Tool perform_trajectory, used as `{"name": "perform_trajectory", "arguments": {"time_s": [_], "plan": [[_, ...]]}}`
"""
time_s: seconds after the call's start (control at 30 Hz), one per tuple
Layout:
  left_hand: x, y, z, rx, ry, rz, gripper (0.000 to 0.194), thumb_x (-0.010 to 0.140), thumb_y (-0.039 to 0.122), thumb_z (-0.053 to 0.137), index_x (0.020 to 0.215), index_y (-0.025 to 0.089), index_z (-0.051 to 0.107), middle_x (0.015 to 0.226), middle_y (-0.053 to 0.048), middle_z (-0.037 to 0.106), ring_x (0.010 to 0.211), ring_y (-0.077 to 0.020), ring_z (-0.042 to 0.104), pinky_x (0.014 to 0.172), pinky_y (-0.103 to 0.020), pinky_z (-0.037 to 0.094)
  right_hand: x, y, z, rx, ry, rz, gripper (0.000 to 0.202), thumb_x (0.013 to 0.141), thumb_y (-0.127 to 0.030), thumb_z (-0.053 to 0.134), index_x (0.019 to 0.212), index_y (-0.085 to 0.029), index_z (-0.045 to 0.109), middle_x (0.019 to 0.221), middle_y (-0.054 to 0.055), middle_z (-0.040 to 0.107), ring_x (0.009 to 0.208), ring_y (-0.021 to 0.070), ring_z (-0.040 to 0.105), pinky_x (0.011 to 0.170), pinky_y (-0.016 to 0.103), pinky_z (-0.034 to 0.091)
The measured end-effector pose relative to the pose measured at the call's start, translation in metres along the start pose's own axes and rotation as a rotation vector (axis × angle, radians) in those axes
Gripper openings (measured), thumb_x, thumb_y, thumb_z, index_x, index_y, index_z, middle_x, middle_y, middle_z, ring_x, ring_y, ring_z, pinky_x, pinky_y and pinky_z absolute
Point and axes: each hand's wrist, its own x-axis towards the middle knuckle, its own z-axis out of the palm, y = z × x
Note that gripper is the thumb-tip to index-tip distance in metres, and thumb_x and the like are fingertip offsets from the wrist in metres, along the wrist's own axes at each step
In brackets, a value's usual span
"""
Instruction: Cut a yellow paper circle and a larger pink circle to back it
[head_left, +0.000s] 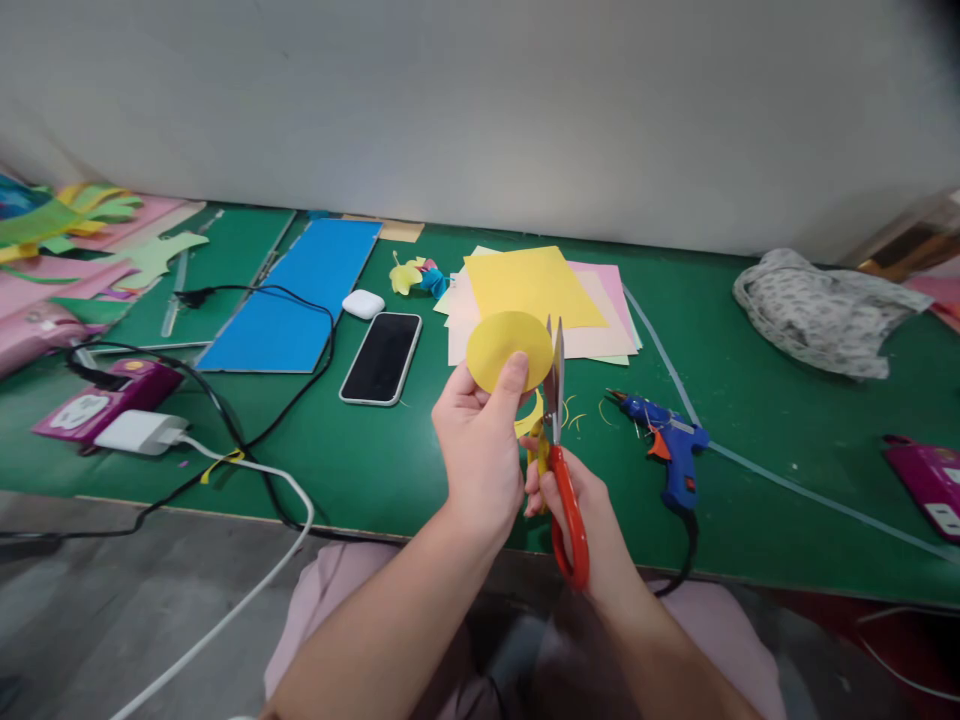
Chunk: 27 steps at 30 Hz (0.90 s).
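A round piece of yellow paper (501, 342) is pinched in my left hand (484, 430), with the thumb on its face. My right hand (589, 500) has its fingers in the handles of red-handled scissors (571, 520). The blades point up, close to the right edge of the yellow disc, and look slightly parted. Beneath the hands, thin curved yellow offcuts (574, 418) lie on the green table (360, 470). Behind the disc is a stack of coloured sheets, topped by a yellow sheet (536, 280).
A blue glue gun (675, 440) lies to the right, a phone (381, 358) and white earbud case (364, 304) to the left. Farther left are a blue board (300, 300), cables and a white charger (139, 432). A patterned cloth bundle (817, 310) sits at the right.
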Motion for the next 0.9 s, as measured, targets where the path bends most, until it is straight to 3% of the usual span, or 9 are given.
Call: {"name": "perform_trajectory", "arguments": {"time_s": [0.7,0.9], "plan": [[0.0019,-0.0012,0.0003,0.009,0.016,0.028,0.016,0.075,0.029,0.075,0.087,0.02,0.069,0.09,-0.001,0.073,0.08,-0.0136,0.069,0.066,-0.021,0.053,0.0001,0.0003,0.0013,-0.011,-0.01,0.018,0.039,0.072,-0.043,0.068,0.1,-0.017,0.063,0.053,-0.006,0.05,0.049,0.0113,0.042,0.047,0.024,0.035],[0.0011,-0.0019,-0.0001,-0.005,0.009,0.011,0.019,0.076,0.029,0.075,0.092,0.021,0.07,0.094,-0.001,0.073,0.086,-0.0143,0.069,0.073,-0.023,0.054,0.0001,-0.0029,0.002,-0.002,-0.006,0.037,0.04,0.07,-0.045,0.068,0.098,-0.017,0.062,0.053,-0.006,0.05,0.05,0.0115,0.042,0.048,0.024,0.036]]}}
